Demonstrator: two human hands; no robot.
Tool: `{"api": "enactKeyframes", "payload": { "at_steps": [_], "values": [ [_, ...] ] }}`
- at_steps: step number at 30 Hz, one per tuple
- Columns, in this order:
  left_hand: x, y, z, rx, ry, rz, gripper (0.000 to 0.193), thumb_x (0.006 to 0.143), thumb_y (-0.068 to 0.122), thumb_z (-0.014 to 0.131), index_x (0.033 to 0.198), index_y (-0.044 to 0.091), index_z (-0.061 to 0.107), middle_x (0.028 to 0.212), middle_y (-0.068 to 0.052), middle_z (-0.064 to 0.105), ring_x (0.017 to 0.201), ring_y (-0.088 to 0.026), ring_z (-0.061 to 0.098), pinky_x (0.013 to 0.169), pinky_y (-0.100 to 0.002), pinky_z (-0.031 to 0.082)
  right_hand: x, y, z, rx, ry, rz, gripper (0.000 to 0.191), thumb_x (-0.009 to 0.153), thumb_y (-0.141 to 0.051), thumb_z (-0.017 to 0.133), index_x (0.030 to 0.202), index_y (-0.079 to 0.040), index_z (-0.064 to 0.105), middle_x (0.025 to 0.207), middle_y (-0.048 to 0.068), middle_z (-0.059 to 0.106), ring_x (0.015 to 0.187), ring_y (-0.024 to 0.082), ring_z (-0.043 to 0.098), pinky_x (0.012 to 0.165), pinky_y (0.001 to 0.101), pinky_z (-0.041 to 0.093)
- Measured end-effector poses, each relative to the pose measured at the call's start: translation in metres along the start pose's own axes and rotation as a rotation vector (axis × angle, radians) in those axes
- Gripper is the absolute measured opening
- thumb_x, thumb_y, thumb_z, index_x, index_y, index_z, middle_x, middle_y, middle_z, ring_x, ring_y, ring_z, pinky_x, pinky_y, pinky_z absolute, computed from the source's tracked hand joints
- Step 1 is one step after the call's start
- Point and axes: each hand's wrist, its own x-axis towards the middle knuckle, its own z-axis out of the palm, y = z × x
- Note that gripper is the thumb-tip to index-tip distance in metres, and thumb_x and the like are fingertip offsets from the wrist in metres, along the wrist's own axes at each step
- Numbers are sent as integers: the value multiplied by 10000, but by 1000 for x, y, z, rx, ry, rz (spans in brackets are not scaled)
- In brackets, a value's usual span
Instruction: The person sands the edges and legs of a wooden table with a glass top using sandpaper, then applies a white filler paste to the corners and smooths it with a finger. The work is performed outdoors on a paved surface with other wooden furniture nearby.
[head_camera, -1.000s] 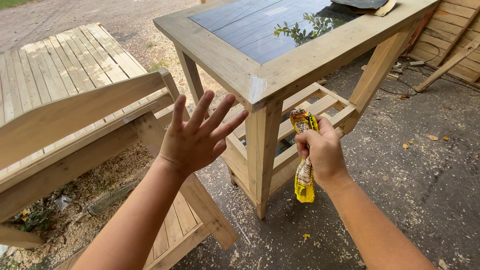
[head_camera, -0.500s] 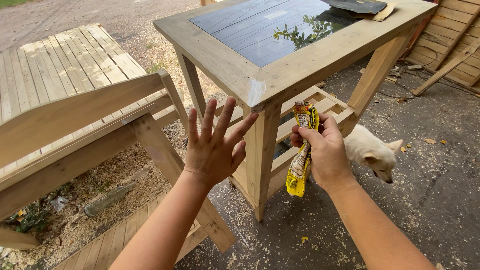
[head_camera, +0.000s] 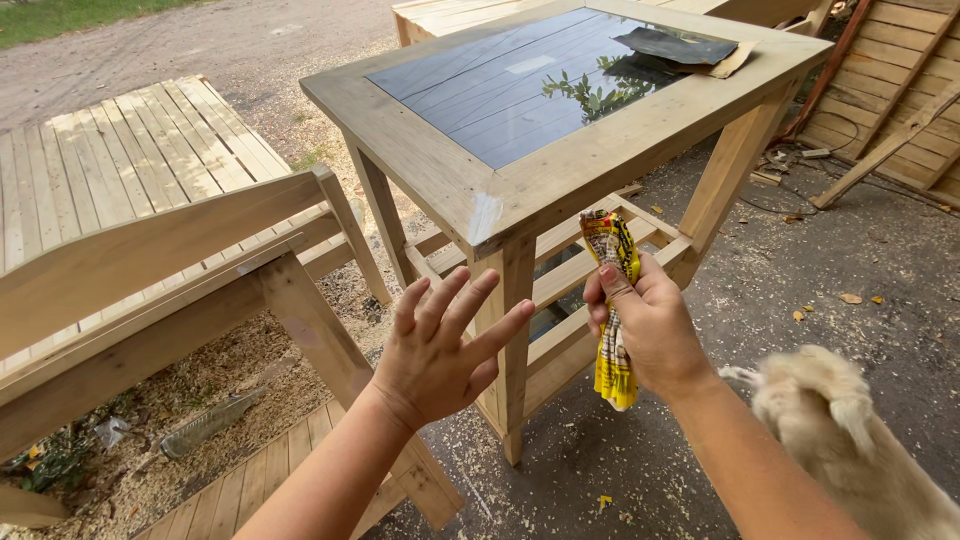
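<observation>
My right hand (head_camera: 650, 325) grips a crumpled yellow, red and black glue tube (head_camera: 613, 300) upright, just right of the near leg of a wooden table (head_camera: 420, 160). The table has a dark glass top (head_camera: 500, 90) that reflects leaves. My left hand (head_camera: 440, 350) hovers with fingers spread, holding nothing, just left of that same leg. Both hands are below the table's near corner.
A wooden bench (head_camera: 150, 270) stands at the left on a slatted deck. A pale furry dog (head_camera: 850, 440) is at the lower right, beside my right forearm. Dark sheets (head_camera: 675, 45) lie on the table's far corner. Planks (head_camera: 890, 90) lean at the right. Sawdust covers the ground.
The view moved closer to the table. Both hands dropped slightly and my left hand tilted toward the table leg. The dog moved from behind my right hand to the lower right.
</observation>
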Motion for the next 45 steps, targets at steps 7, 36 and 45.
{"api": "enactKeyframes", "payload": {
  "at_steps": [7, 36, 45],
  "values": [
    [49, 10, -23, -137, 115, -104, 590, 958, 329, 538, 1541, 261, 479, 1534, -123, 432, 1440, -296, 371, 1217, -490, 220, 3, -29, -25, -82, 47, 15, 129, 1022, -230, 549, 1060, -113, 587, 675, -22, 482, 521, 44, 372, 458, 207, 322],
    [180, -7, -17, -1549, -308, -857, 941, 798, -4, 744, 1556, 212, 230, 891, -139, 739, 845, -184, 743, 777, -333, 600, 60, -51, -27, 144, 25, -20, 231, 924, -73, 666, 1092, 86, 673, 912, 120, 744, 740, 147, 681, 698, 328, 588],
    [217, 0, -7, -1351, -219, -878, 797, 851, 20, 662, 1529, 168, 270, 864, -116, 764, 792, -185, 764, 733, -337, 607, 77, -77, -36, 121, 109, 150, 321, 910, -119, 611, 1182, 50, 594, 945, 78, 721, 828, 152, 713, 779, 329, 619]
  ]
}}
